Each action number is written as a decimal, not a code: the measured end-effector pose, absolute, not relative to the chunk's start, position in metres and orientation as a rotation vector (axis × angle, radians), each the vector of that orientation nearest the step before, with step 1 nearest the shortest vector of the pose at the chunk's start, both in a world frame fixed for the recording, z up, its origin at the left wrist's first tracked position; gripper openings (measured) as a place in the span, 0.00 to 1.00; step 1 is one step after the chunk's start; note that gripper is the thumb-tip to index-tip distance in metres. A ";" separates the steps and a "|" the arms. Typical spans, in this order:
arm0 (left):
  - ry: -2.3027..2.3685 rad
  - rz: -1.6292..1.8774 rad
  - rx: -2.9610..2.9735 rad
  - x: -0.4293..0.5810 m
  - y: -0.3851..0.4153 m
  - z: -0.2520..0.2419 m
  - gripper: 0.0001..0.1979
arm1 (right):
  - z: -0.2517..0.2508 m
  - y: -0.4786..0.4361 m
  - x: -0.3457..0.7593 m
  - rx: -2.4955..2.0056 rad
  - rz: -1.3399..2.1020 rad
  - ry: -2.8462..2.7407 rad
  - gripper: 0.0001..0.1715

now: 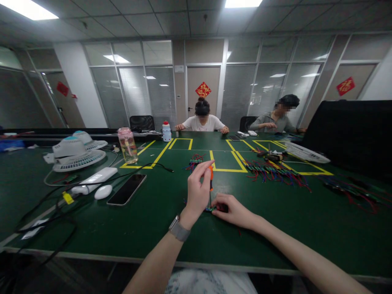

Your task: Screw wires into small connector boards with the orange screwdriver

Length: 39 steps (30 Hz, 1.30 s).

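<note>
at the frame's centre, the left grip (198, 188) is closed around an upright orange-and-black screwdriver (211, 179), its shaft reaching down to a small circuit board (209, 209) on the green worktop (137, 237), just below centre; the right grip (232, 211) pinches that board's right end. wired boards (277, 173) lie right of centre.

Green table (116, 232) bearing scattered electronics

Yellow tape strips (230, 170) are marking boxes across the far half. On the left, two white fans (69, 147) are resting beside a pink-lidded bottle (129, 149), while a red-topped bottle (166, 133) is standing farther back. A long white device (96, 180), a white oval object (103, 192) and a phone (127, 190) are lying near black cables (57, 205). Wired boards (272, 171) are spreading across the right; a smaller cluster (195, 162) is lying beyond a small circuit board (209, 210).
</note>
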State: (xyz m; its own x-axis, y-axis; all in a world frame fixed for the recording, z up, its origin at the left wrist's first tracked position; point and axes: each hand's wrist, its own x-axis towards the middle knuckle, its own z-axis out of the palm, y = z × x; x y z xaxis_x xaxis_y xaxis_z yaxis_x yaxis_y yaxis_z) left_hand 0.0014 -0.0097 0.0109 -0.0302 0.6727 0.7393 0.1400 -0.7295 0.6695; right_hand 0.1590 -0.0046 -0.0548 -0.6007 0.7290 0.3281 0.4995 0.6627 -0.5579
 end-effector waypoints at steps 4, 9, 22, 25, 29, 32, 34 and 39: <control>0.853 1.801 1.823 0.003 -0.008 0.009 0.12 | -0.056 -0.004 0.159 -0.943 0.572 -2.332 0.07; 1.001 1.905 1.902 0.001 -0.010 0.010 0.07 | -0.056 -0.004 0.160 -0.953 0.559 -2.332 0.07; 0.875 1.833 1.912 0.002 -0.011 0.010 0.09 | -0.056 -0.004 0.160 -0.941 0.583 -2.327 0.09; 0.928 1.865 1.940 0.001 -0.012 0.011 0.07 | -0.057 -0.004 0.159 -0.944 0.584 -2.316 0.10; 0.847 1.814 1.890 0.002 -0.011 0.010 0.14 | -0.058 -0.003 0.159 -0.950 0.562 -2.317 0.09; 0.804 1.783 1.834 0.003 -0.010 0.009 0.14 | -0.059 -0.003 0.159 -0.947 0.558 -2.322 0.09; 0.825 1.802 1.851 0.003 -0.011 0.009 0.12 | -0.059 -0.002 0.159 -0.943 0.560 -2.321 0.09; 0.943 1.886 1.933 0.002 -0.013 0.011 0.07 | -0.057 -0.003 0.159 -0.942 0.564 -2.319 0.09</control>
